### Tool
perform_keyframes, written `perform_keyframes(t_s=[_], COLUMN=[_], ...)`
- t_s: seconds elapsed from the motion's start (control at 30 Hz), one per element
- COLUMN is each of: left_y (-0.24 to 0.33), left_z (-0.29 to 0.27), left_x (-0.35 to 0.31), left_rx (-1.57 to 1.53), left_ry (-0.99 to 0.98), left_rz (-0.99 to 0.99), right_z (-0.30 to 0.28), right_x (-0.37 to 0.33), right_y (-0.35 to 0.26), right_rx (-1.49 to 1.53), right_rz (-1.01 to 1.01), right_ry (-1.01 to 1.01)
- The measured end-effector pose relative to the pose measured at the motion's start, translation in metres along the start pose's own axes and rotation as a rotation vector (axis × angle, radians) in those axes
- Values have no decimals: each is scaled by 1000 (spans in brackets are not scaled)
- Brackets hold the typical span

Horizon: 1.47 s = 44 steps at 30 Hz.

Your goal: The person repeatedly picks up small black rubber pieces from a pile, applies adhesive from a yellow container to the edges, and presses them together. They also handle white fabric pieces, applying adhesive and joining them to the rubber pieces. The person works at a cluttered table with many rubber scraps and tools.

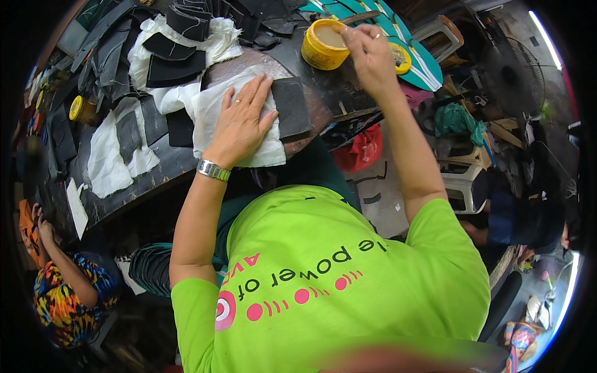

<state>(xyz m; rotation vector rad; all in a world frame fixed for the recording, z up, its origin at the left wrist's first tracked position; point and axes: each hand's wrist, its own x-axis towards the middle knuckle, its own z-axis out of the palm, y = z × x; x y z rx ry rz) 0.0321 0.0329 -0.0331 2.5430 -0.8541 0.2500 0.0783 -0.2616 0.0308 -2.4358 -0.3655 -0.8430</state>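
My left hand [244,118] lies flat with fingers stretched out on a thin white cloth [270,149], wearing a ring and a wrist watch. A dark grey rectangular piece [292,107] sticks out from the cloth's right side, close to my thumb. At the right rim of an open yellow tub [320,59], my right hand [371,55] is closed with fingers pinched together. Whatever it grips is hidden. A pale, paste-like substance [333,37] shows inside the tub. Behind the tub lies a narrow flat tool [360,17].
Dark cut pieces [177,62] and white cloth scraps [109,161] cover the left of the dark table [149,193]. Green pieces with white strips [426,71] and a yellow lid [400,58] lie right of the tub. Another person [71,292] sits at lower left. A fan [513,78] stands right.
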Motion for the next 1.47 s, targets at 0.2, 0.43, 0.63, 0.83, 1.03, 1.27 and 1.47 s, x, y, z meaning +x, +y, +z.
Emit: perform_keyframes(t_s=[0.2,0.43,0.63,0.83,1.03,1.27,1.47], left_y=[-1,-14,-10,-12,-17,-26,-26], left_z=[-10,-22,-16,-7,2,2,5], left_x=[11,10,3,-1,-5,-6,-5], left_rx=[-153,-68,88,78,179,141,178], left_ry=[155,141,72,141,103,101,99], left_rz=[-51,-44,-66,-77,-95,-71,-70], right_z=[14,-19,-2,79,102,79,51], right_x=[42,44,-8,-41,-39,-45,-57], right_y=[41,-5,-46,-57,-51,-40,-43], right_rx=[-423,-713,218,107,-95,1,9], right_rz=[-81,131,-30,-145,-128,-185,-323], right_ry=[-318,-637,-753,-552,-628,-761,-890])
